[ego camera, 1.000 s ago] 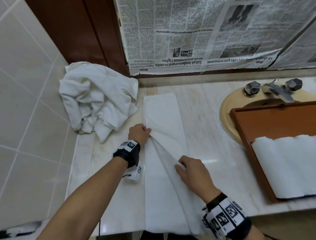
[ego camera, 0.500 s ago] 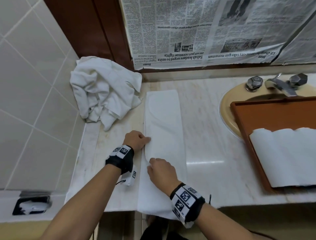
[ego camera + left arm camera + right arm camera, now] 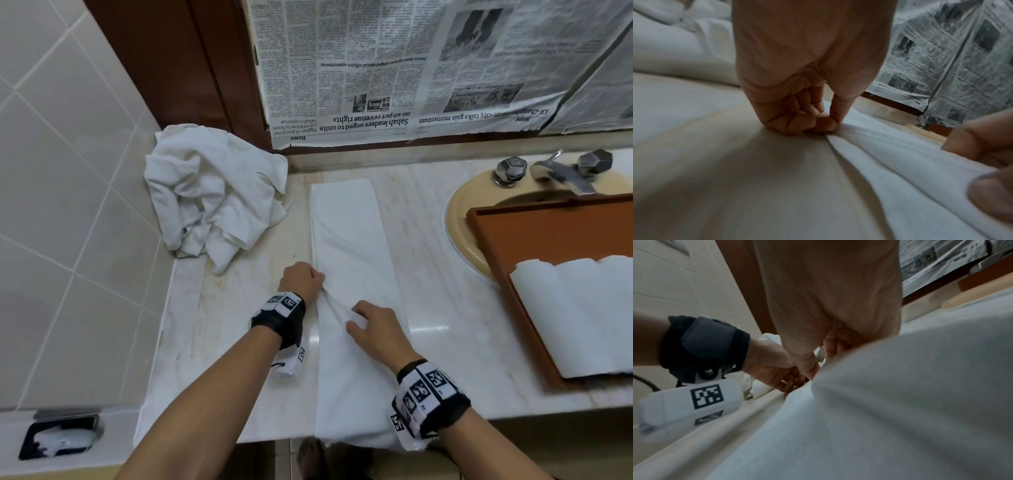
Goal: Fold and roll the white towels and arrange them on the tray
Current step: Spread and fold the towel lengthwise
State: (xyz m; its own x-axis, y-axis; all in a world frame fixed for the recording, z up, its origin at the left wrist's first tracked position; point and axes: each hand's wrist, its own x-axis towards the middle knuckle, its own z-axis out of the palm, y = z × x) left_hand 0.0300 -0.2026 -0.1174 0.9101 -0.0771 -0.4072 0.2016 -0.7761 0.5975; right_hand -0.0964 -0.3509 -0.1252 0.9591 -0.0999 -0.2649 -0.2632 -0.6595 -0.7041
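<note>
Long folded white towel [image 3: 352, 274] flat on counter, rolled towels [image 3: 575, 315] on brown tray [image 3: 534, 240]

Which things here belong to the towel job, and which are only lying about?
Belong to the job:
- folded towel, pinched by the left hand and the right hand
- heap of unfolded towels
- tray
- rolled towels on the tray

Lying about:
- taps
- sink
- newspaper on the wall
</note>
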